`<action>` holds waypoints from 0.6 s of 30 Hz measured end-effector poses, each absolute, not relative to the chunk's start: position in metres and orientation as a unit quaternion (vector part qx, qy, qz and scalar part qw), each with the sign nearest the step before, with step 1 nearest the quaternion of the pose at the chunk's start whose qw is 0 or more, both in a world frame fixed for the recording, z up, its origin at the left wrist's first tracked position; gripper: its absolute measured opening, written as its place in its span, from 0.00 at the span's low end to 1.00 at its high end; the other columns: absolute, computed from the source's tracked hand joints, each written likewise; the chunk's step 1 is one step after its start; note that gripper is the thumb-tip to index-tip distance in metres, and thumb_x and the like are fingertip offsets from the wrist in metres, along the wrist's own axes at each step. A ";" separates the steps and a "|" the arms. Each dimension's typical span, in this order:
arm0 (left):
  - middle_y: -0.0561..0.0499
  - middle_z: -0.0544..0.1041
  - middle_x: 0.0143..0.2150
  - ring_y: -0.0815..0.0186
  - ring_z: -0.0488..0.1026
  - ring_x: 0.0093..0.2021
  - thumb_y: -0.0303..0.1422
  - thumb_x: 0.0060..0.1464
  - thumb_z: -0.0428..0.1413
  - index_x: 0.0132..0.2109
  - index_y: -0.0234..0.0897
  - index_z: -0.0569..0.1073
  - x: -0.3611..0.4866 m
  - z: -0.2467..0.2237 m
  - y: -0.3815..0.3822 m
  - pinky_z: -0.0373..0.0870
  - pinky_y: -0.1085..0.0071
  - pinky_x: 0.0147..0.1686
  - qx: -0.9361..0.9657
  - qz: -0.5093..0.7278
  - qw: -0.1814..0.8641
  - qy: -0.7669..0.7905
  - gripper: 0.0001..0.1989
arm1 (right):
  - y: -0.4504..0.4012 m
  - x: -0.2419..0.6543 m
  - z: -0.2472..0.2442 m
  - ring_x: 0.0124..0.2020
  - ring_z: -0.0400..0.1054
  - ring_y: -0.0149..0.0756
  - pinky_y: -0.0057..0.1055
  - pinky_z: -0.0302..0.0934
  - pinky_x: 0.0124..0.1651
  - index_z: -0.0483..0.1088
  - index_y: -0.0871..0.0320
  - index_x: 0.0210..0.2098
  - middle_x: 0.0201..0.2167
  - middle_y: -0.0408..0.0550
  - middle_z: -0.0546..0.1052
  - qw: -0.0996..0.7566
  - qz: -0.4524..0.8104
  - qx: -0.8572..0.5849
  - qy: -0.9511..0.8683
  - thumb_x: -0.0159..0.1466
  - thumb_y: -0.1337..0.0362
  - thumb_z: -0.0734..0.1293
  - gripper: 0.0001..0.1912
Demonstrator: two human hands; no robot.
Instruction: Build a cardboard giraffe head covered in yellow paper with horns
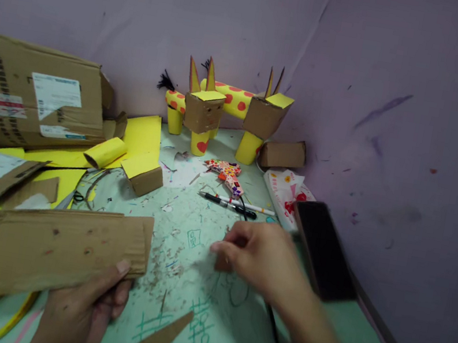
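Observation:
My left hand (87, 306) grips a long flat strip of cardboard (63, 243) by its right end, thumb on top; a second layer shows behind its edge. In the fingers of my right hand (255, 252), above the middle of the table, is a small brown cardboard piece (223, 262), partly hidden and slightly blurred. A pointed cardboard scrap (162, 339) lies on the table between my hands. Beyond my right hand are a black pen (227, 204) and a patterned glue gun (228, 175) with a black cord.
Two yellow, red-spotted animal figures (202, 114) with cardboard heads stand by the wall. A large cardboard box (34, 98), yellow sheets (143, 133) and scissors (68, 198) are at left. A phone (325, 249) and a tissue pack (286, 196) lie at right on the green table (171, 203).

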State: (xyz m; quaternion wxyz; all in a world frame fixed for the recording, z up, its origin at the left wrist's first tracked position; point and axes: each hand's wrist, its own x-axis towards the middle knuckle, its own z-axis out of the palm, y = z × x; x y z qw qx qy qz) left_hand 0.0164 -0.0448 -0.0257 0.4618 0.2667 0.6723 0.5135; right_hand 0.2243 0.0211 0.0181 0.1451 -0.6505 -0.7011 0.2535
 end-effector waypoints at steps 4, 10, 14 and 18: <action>0.56 0.65 0.11 0.70 0.60 0.15 0.40 0.39 0.61 0.12 0.38 0.67 0.015 -0.022 -0.044 0.59 0.73 0.17 0.286 0.472 0.490 0.674 0.17 | 0.036 0.237 0.013 0.22 0.66 0.35 0.27 0.43 0.20 0.75 0.53 0.18 0.18 0.46 0.76 0.020 0.196 -0.665 -0.720 0.44 0.52 0.72 0.12; 0.50 0.70 0.13 0.62 0.67 0.20 0.47 0.44 0.56 0.11 0.40 0.67 0.021 -0.017 -0.044 0.63 0.69 0.25 0.392 0.338 0.411 0.750 0.23 | 0.028 0.221 -0.002 0.25 0.69 0.40 0.29 0.44 0.22 0.77 0.52 0.21 0.21 0.50 0.77 -0.021 0.174 -0.664 -0.727 0.46 0.51 0.71 0.11; 0.50 0.70 0.13 0.60 0.69 0.21 0.50 0.47 0.51 0.11 0.41 0.67 0.021 -0.019 -0.042 0.62 0.69 0.27 0.416 0.311 0.395 0.758 0.25 | 0.026 0.221 0.007 0.27 0.71 0.42 0.29 0.44 0.22 0.76 0.55 0.23 0.23 0.52 0.78 -0.043 0.161 -0.661 -0.732 0.49 0.59 0.68 0.07; 0.51 0.71 0.14 0.61 0.69 0.22 0.49 0.50 0.49 0.12 0.41 0.67 0.020 -0.018 -0.041 0.64 0.69 0.28 0.432 0.309 0.393 0.751 0.25 | 0.026 0.223 0.012 0.27 0.71 0.41 0.30 0.46 0.23 0.75 0.57 0.22 0.23 0.52 0.78 -0.013 0.166 -0.659 -0.734 0.52 0.67 0.64 0.08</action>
